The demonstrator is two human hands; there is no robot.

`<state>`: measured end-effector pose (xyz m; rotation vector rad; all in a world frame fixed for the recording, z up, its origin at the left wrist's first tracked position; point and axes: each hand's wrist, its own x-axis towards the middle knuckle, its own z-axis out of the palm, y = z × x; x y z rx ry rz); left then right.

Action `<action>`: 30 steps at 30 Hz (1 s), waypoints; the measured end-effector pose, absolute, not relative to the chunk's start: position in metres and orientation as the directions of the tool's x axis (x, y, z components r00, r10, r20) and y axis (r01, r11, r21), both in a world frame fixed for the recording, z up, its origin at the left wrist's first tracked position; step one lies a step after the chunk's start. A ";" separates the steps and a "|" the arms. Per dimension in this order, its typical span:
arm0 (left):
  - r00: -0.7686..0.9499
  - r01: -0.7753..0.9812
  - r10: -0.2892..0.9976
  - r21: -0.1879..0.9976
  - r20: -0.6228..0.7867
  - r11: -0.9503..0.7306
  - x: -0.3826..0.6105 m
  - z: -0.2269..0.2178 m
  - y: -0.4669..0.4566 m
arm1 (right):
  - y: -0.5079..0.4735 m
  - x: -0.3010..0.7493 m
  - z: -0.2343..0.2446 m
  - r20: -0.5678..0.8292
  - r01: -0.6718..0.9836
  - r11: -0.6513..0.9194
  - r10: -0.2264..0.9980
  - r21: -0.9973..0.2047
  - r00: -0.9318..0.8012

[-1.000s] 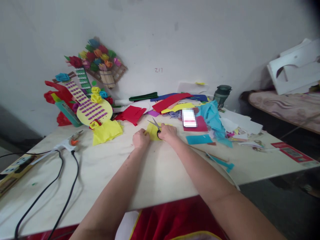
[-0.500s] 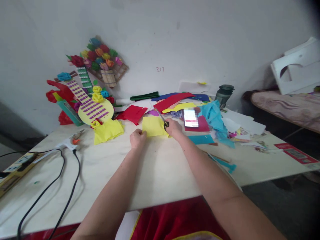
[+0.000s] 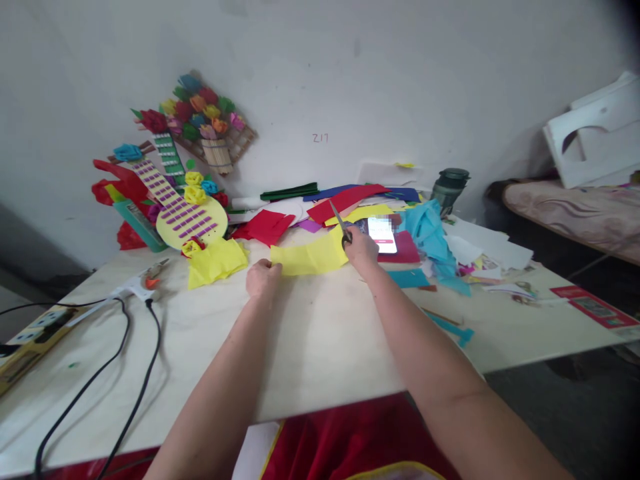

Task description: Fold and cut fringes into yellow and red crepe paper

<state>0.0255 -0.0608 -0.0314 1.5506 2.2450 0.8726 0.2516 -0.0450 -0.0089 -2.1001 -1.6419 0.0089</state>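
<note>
A yellow paper sheet (image 3: 310, 259) is stretched out just above the pale table (image 3: 310, 340), held at both ends. My left hand (image 3: 263, 278) is closed on its left end. My right hand (image 3: 361, 247) grips the right end and also holds small scissors (image 3: 340, 224), whose blades point up and to the left. A phone (image 3: 383, 235) with a lit screen lies just right of my right hand on a dark pink sheet (image 3: 407, 249).
Piles of coloured paper (image 3: 350, 200) and light blue tissue (image 3: 430, 233) cover the far side. A crumpled yellow sheet (image 3: 216, 261) and paper-flower crafts (image 3: 185, 207) sit at the left. Black cables (image 3: 125, 373) and a power strip (image 3: 35, 330) lie near left. A dark jar (image 3: 449, 190) stands behind.
The folded yellow sheet has been opened out into a long strip. My hands have moved apart, the right one going up and to the right with the scissors, the left one slightly left.
</note>
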 end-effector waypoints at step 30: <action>-0.237 0.932 0.961 0.314 0.144 0.183 0.025 -0.030 -0.063 | -0.045 0.242 -0.023 0.115 0.970 -0.081 0.987 -0.227 0.110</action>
